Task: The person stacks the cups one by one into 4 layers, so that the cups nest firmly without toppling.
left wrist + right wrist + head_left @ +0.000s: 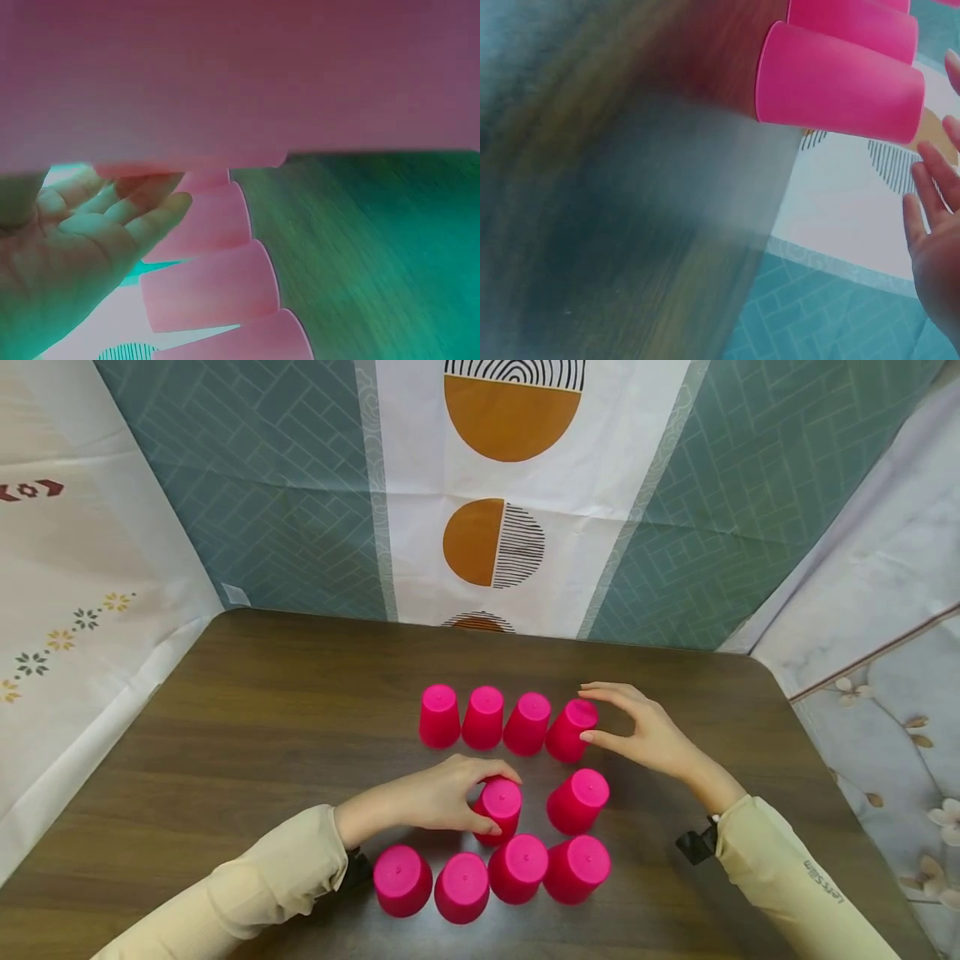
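My left hand point(450, 793) curls its thumb and fingers round an upside-down pink cup point(501, 802) in the middle of the group. My right hand point(645, 731) is at the right end of the back row, thumb and fingers spread beside the end cup point(576, 727). In the right wrist view, those fingers point(930, 187) are straight and sit just off the cup's narrow end. Another pink cup point(579, 800) stands right of the one in my left hand. Blurred pink fills the top of the left wrist view and hides part of the left fingers.
Several upside-down pink cups form a back row, including the leftmost one point(439, 718). Several more make a front row, close to my left wrist, with one cup point(402, 881) at its left end. All stand on a dark wooden table point(300, 693) bordered by patterned cloths point(300, 527).
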Demonstrator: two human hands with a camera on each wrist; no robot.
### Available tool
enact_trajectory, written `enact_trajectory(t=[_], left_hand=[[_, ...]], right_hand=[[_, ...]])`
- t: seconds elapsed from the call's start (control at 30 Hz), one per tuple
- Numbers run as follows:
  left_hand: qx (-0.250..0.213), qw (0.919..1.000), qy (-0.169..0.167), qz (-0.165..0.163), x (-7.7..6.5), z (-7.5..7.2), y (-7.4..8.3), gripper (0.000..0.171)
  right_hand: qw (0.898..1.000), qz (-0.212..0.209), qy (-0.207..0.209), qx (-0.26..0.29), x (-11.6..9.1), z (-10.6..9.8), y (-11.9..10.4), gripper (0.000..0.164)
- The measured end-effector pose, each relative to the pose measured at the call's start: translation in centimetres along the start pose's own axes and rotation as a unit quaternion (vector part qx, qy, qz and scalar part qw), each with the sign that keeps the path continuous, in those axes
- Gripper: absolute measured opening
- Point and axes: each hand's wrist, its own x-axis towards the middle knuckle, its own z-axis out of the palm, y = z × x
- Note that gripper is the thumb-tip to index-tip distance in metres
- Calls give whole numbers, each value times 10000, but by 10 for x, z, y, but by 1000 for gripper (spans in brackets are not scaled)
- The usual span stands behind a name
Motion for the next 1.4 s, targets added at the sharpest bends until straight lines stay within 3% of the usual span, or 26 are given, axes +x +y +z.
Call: enact_trajectory(t=[0.2, 0.4, 0.6, 0.9, 1.07, 1.23, 1.4], left_hand=[[-5, 9999, 46, -106, -3, -5, -4, 50], [-256, 9981, 556, -88, -11, -14, -4, 51], [-286, 9917, 1254, 27, -21, -27, -1, 56], [-92, 9763, 2120, 424, -34, -48, 5, 56], [-311, 9704, 2355, 435, -37, -62, 5, 54], [-586, 9671, 2448, 372, -34, -76, 3, 52], [-942, 9625, 2544, -44, -29, -83, 3, 52]], right_hand=[[9970, -494, 587, 51, -12, -8, -41, 51], [9949, -699, 544, 474, -28, -8, -64, 42], [9955, -552, 272, 724, -48, 6, -52, 45], [9903, -823, 514, 992, -70, 23, -44, 57], [9926, -629, 609, 841, -76, 26, -48, 62], [9964, -304, 418, 665, -78, 28, -51, 64], [9992, -88, 174, 342, -73, 34, -52, 62]])
